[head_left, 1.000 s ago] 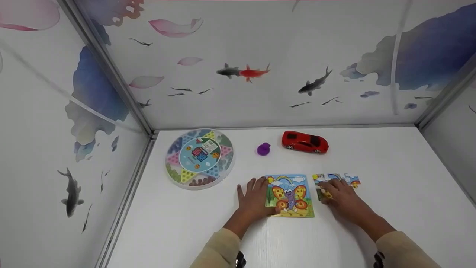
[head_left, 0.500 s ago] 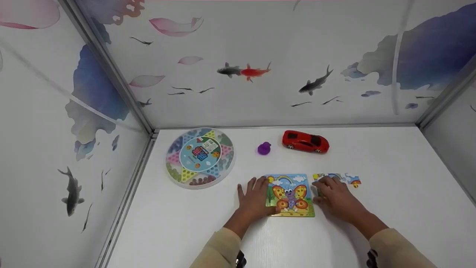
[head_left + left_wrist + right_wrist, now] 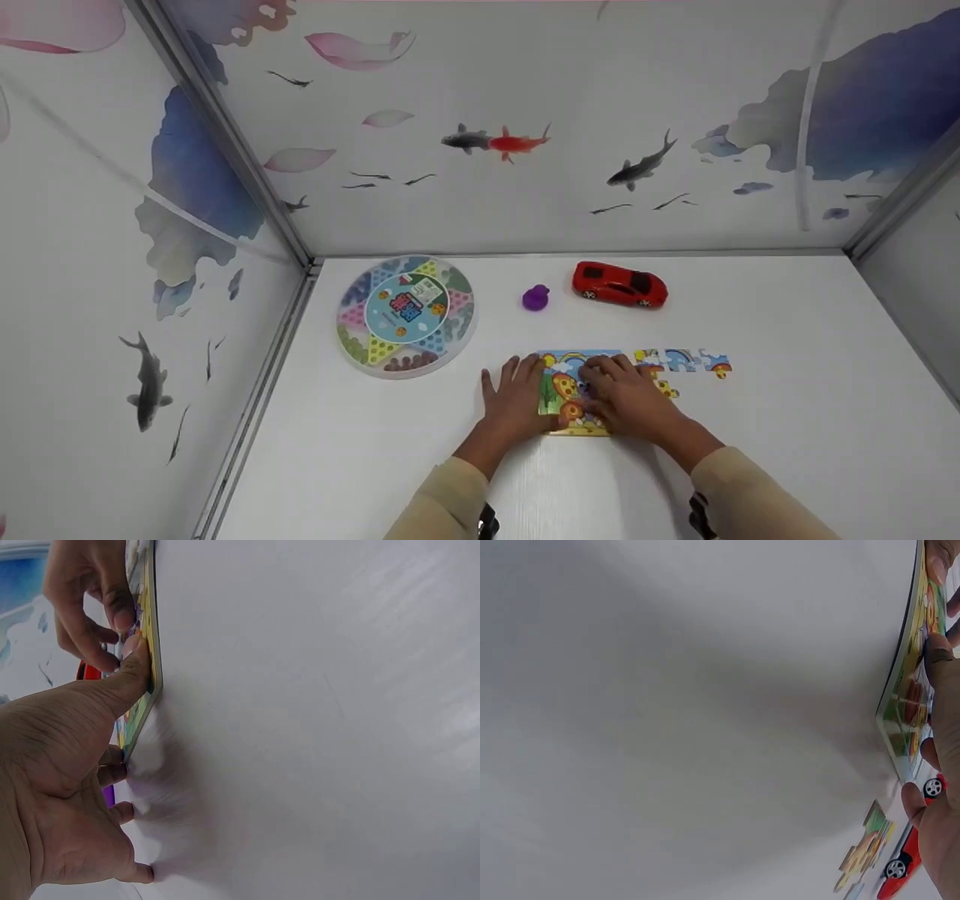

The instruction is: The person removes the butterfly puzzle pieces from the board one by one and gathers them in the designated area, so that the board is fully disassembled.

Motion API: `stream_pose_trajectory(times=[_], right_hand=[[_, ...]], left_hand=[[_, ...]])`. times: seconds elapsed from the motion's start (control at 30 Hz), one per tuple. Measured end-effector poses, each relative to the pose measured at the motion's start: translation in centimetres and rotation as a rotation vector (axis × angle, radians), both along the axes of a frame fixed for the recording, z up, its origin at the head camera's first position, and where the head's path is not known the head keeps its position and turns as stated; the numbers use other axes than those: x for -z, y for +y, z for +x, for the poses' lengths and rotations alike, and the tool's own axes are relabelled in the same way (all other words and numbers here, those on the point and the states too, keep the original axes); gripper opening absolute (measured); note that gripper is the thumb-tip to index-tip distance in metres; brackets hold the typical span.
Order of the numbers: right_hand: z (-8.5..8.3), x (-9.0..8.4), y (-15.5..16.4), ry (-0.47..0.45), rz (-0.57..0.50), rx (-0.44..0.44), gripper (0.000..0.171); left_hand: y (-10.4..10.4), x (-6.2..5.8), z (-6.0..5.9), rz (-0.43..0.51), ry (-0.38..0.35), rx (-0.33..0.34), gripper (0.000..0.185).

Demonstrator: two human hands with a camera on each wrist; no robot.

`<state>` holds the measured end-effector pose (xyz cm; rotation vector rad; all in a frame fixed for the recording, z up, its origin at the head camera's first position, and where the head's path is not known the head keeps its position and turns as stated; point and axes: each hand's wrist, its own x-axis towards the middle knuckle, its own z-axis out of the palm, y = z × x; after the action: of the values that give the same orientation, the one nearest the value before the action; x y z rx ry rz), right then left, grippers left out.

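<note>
The left hand lies flat and open on the table, its thumb pressing the left edge of the puzzle. The right hand rests on the puzzle with fingers bent; I cannot tell if it holds a piece. Loose pieces lie just right of the puzzle, so work seems unfinished. The puzzle is thin, flat, square cardboard, glossy.
</note>
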<state>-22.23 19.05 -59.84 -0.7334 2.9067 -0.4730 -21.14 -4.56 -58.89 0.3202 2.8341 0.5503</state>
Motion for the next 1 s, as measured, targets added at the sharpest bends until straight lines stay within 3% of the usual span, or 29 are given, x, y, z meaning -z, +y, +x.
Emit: stream_pose_trajectory(times=[0.27, 0.73, 1.0], right_hand=[[-0.3, -0.8, -1.4, 0.004, 0.045, -0.014, 0.053], [-0.6, -1.7, -3.5, -0.096, 0.137, 0.070, 0.057], [-0.8, -2.2, -4.3, -0.123, 0.160, 0.090, 0.062]], left_hand=[[0.1, 0.0, -0.2, -0.043, -0.011, 0.008, 0.105], [0.3, 0.0, -0.2, -0.049, -0.046, -0.007, 0.106], [0.2, 0.0, -0.2, -0.048, -0.027, -0.002, 0.106]])
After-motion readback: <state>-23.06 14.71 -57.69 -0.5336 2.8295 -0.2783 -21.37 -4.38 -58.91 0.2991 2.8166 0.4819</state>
